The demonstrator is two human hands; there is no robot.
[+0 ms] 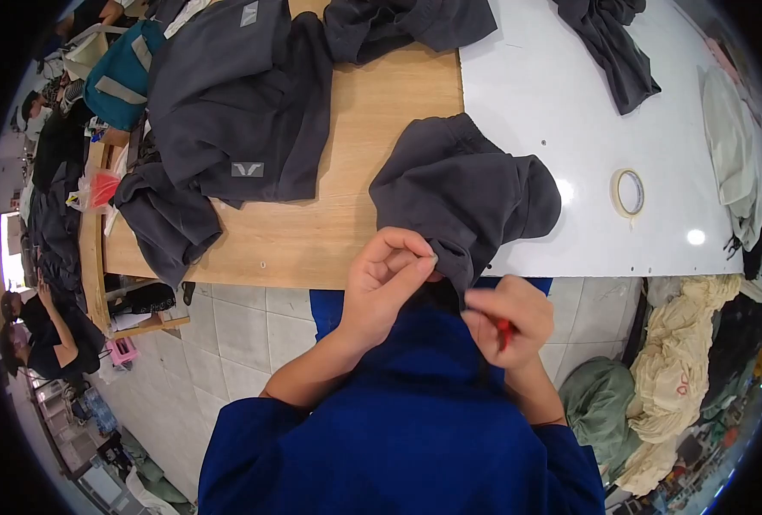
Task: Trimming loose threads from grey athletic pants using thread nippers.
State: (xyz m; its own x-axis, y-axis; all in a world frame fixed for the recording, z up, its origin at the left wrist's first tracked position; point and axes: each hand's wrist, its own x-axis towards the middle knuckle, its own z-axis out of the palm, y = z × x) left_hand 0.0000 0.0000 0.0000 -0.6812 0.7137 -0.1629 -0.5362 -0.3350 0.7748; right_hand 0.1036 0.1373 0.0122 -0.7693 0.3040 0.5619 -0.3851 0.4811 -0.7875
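A dark grey garment point(449, 184) with a gathered elastic edge lies bunched across the seam of two tabletops, its near end hanging toward me over the front edge. My left hand point(385, 279) pinches the edge of that near end between thumb and fingertips. Just to the right, my right hand point(514, 322) is curled with its fingertips close to the same cloth; motion smears it a little. Within its palm a small red tool point(505, 333) shows. The fingers cover most of it, so its kind cannot be made out.
Several more dark grey garments point(235, 112) lie on the wooden tabletop point(398, 94) at left and far side. A tape roll point(628, 192) sits on the white tabletop point(561, 249). Cream cloth point(681, 369) and a green bundle point(600, 395) are heaped at right. People point(46, 335) sit at far left.
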